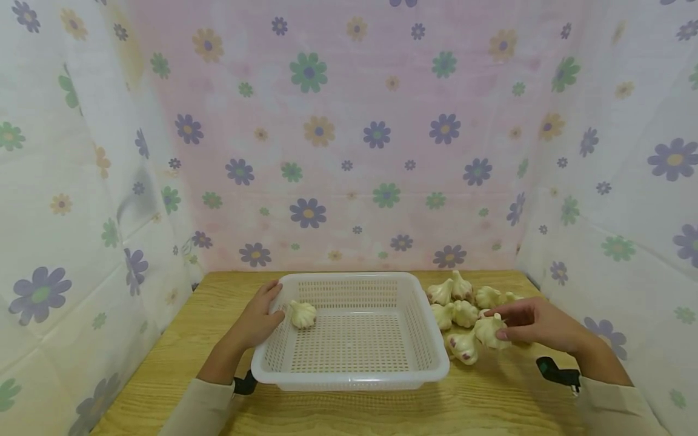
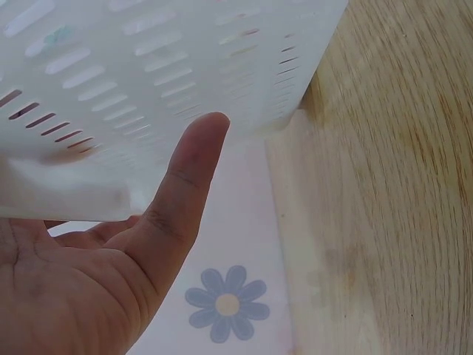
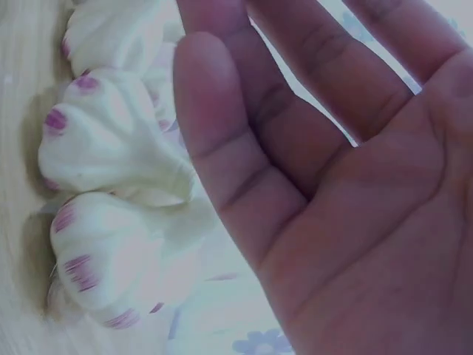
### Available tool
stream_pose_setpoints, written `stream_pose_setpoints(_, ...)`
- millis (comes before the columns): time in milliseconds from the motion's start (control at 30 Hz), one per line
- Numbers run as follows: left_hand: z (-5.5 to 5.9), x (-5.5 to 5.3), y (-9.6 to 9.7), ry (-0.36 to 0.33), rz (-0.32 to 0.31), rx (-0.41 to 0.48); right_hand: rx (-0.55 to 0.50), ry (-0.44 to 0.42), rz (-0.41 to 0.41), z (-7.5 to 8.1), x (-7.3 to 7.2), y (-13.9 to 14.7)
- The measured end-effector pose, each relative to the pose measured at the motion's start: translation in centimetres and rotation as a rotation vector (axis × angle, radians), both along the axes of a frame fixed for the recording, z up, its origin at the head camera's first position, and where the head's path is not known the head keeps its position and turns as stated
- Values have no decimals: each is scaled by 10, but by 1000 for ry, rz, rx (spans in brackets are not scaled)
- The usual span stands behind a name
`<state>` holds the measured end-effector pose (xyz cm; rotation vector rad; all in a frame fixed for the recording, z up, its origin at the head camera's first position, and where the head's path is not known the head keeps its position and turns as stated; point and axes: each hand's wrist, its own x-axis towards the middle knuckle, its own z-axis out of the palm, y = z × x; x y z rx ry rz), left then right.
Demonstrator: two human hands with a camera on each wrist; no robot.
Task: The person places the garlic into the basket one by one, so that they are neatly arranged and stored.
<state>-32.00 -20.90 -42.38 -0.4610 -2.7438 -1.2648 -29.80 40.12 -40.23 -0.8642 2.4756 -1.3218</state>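
A white plastic basket (image 1: 349,378) with slotted walls stands on the wooden table. One garlic bulb (image 1: 302,315) lies inside it, by the left wall. My left hand (image 1: 256,321) holds the basket's left rim; in the left wrist view its thumb (image 2: 194,166) is stretched along the slotted wall. Right of the basket, my right hand (image 1: 537,327) pinches a pale garlic bulb (image 1: 489,333) between thumb and fingers, at the front of a heap of bulbs. In the right wrist view the fingertips are partly out of frame, close over purple-marked garlic bulbs (image 3: 96,140).
The other garlic bulbs (image 1: 463,313), several of them, are heaped against the basket's right side. Flower-printed cloth (image 1: 349,151) hangs behind the table (image 1: 218,290) and along both sides. A black strap piece (image 1: 555,370) shows at the right wrist.
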Motion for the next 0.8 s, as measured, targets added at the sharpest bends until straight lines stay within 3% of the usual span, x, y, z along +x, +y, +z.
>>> stream_pose_setpoints(133, -1, 0, 0, -1, 1, 3, 16, 53, -46, 5, 3, -5)
stream_pose_setpoints(367, -4, 1, 0, -18, 0, -3, 71, 123, -199, 8, 11, -17)
stream_pose_setpoints(600, -2, -1, 1, -10, -9, -12, 59, 201, -224, 14, 15, -31)
stream_pose_setpoints(800, -2, -2, -1, -11, -5, -6, 91, 262, -322, 16, 11, -39)
